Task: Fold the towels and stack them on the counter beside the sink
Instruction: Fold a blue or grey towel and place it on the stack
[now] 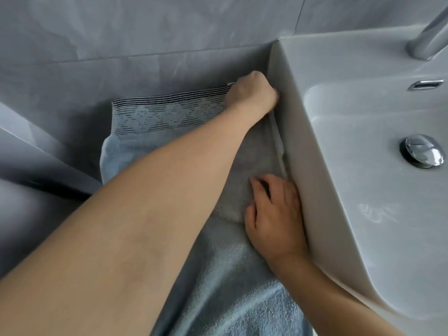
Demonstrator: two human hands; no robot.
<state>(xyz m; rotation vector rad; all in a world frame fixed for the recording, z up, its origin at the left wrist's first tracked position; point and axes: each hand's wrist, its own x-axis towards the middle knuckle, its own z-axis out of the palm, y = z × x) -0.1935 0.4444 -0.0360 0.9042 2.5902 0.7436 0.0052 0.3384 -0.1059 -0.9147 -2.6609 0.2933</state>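
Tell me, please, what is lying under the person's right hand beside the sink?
Under the right hand lies a grey towel, itself on a light blue towel spread over the counter. Its fingers rest on the grey one. The counter beneath both towels is covered.

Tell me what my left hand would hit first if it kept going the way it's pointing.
Probably the grey wall: the left hand grips the towel at its far corner, pointing away, beside the sink.

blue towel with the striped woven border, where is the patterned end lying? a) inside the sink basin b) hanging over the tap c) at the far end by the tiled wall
c: the blue towel's striped woven border lies at the far end near the grey tiled wall, beside the white sink, where the left hand grips its corner.
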